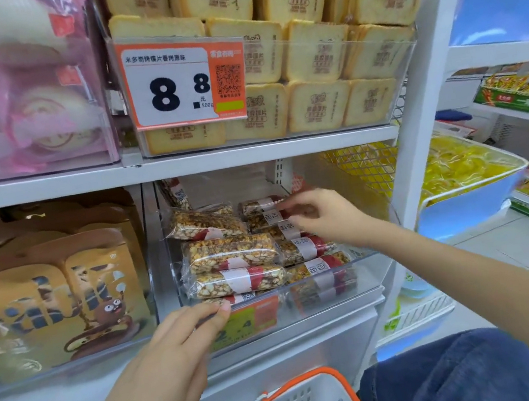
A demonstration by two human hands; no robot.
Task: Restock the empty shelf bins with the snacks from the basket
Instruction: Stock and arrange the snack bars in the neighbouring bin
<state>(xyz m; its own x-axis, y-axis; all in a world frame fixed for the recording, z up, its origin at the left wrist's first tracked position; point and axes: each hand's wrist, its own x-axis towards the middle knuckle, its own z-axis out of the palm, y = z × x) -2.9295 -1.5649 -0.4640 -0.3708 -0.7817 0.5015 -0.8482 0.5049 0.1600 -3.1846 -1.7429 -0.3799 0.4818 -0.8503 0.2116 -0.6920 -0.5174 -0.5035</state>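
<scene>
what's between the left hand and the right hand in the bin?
Head view: wrapped nut bars fill the stretch, lying in the clear bin. Left hand rests at its front lip; right hand reaches onto the rear bars.

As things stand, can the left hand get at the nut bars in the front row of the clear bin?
Probably yes. The left hand already rests its fingertips on the clear bin front lip, right beside the front-row nut bars. The bin top is open, and the right hand works farther back.

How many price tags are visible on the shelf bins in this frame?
2: a large price tag on the bread bin up top, and a small price tag on the nut-bar bin, partly behind the left hand.
</scene>
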